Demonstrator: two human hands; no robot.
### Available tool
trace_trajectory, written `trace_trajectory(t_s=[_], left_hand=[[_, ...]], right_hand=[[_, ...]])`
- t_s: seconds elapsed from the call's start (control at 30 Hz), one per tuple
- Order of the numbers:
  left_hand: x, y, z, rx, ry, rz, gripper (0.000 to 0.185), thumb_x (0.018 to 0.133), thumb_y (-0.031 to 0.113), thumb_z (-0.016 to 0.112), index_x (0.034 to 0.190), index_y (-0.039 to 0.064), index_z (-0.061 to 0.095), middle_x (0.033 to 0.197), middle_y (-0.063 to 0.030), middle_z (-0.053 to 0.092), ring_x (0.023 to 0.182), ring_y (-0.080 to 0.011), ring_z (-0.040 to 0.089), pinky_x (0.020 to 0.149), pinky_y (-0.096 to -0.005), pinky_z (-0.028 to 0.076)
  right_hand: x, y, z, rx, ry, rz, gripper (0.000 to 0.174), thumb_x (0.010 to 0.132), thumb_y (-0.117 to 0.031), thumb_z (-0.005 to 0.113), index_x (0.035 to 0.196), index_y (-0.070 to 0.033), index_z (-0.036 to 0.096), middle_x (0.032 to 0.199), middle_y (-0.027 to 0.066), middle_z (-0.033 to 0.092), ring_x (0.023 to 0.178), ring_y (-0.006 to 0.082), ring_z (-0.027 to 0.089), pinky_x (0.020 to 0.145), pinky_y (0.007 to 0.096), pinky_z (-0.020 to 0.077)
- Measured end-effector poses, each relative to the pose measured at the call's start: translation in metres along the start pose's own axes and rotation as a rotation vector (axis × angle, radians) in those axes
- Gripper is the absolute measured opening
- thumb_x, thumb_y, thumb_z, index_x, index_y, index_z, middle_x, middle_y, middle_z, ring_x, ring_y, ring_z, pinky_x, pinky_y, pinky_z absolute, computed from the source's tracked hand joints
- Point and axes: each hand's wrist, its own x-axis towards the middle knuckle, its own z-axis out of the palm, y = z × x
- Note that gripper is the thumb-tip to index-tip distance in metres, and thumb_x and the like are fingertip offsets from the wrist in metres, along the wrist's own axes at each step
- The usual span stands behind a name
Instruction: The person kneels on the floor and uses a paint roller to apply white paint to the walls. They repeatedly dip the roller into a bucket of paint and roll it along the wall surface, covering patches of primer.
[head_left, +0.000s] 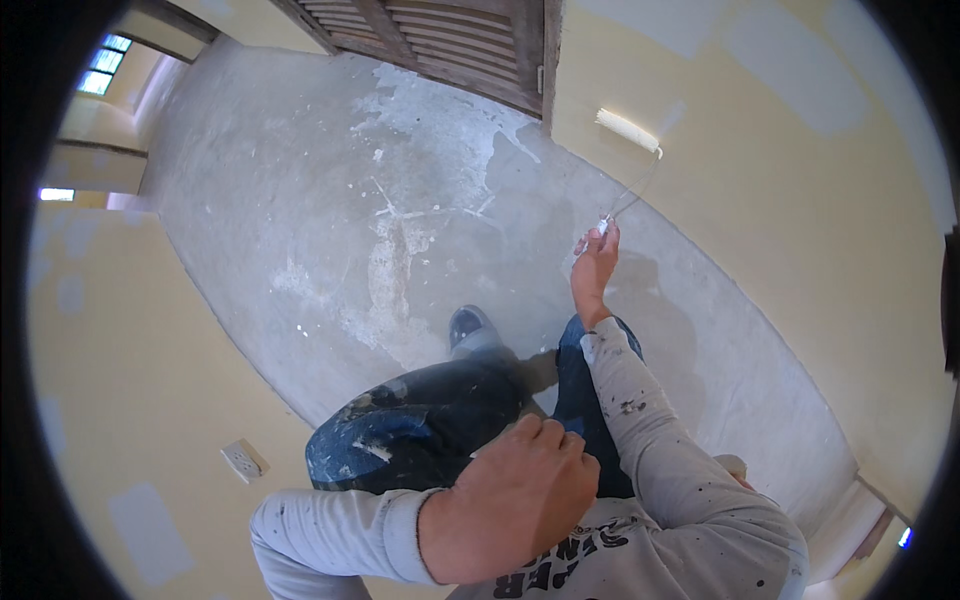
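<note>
My right hand (595, 266) grips the white handle of a paint roller (628, 130) at arm's length. The roller's pale fuzzy sleeve lies against or close to the lower part of the yellow right-hand wall (750, 195); actual contact cannot be told. Its thin wire frame (634, 187) runs from the handle up to the sleeve. In front of my chest, my left hand (521, 487) is curled into a loose fist, back of the hand towards the camera. Its palm is hidden, and no held thing is plainly visible.
A grey concrete floor (247, 150) bears white paint stains. Ahead stands a brown louvred wooden door (450, 45). The left wall (150, 360) carries a wall socket (242, 460) and pale patches. My paint-marked jeans (420, 427) and a shoe (468, 324) show below.
</note>
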Motion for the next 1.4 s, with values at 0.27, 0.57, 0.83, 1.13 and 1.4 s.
trace_trajectory(t_s=[0.27, 0.57, 0.83, 1.13, 1.4], left_hand=[[-0.002, 0.003, 0.003, 0.056, -0.014, -0.009, 0.029, 0.103, 0.033, 0.071, 0.101, 0.004, 0.074, 0.100, -0.0110, 0.071, 0.103, -0.0253, 0.067, 0.093, -0.0368, 0.050], [0.000, 0.003, 0.002, 0.064, 0.028, 0.023, 0.029, 0.101, 0.033, 0.073, 0.097, 0.004, 0.074, 0.096, -0.0107, 0.070, 0.099, -0.0253, 0.067, 0.090, -0.0372, 0.050], [-0.001, 0.007, 0.005, 0.078, 0.012, 0.009, 0.028, 0.102, 0.033, 0.074, 0.098, 0.005, 0.075, 0.096, -0.0098, 0.070, 0.099, -0.0247, 0.067, 0.089, -0.0366, 0.049], [0.000, 0.004, 0.008, 0.082, 0.053, 0.033, 0.031, 0.103, 0.036, 0.073, 0.097, 0.005, 0.076, 0.096, -0.0100, 0.072, 0.100, -0.0254, 0.069, 0.090, -0.0375, 0.051], [-0.002, 0.001, 0.005, 0.067, 0.077, 0.029, 0.031, 0.104, 0.035, 0.071, 0.099, 0.005, 0.077, 0.096, -0.0095, 0.073, 0.097, -0.0241, 0.069, 0.088, -0.0371, 0.050]], right_hand=[[0.006, -0.073, 0.006, 0.009, -0.035, -0.365, 0.033, 0.116, -0.011, 0.050, 0.144, 0.005, 0.057, 0.095, 0.0048, 0.059, 0.076, 0.0135, 0.057, 0.069, 0.0302, 0.0494], [-0.004, 0.005, -0.023, -0.039, -0.013, 0.012, 0.036, 0.116, -0.009, 0.049, 0.149, 0.003, 0.053, 0.098, 0.0037, 0.058, 0.078, 0.0124, 0.058, 0.068, 0.0290, 0.0509], [-0.001, -0.067, -0.006, 0.006, -0.087, -0.305, 0.033, 0.115, -0.010, 0.051, 0.145, 0.004, 0.056, 0.098, 0.0047, 0.058, 0.078, 0.0132, 0.057, 0.069, 0.0296, 0.0500], [0.007, -0.030, -0.016, -0.113, -0.072, -0.271, 0.033, 0.118, -0.012, 0.050, 0.148, 0.003, 0.055, 0.096, 0.0035, 0.058, 0.079, 0.0130, 0.057, 0.072, 0.0294, 0.0498], [0.015, -0.049, 0.003, -0.043, -0.123, -0.269, 0.037, 0.117, -0.010, 0.050, 0.151, 0.005, 0.052, 0.097, 0.0047, 0.057, 0.080, 0.0140, 0.055, 0.074, 0.0304, 0.0506]])
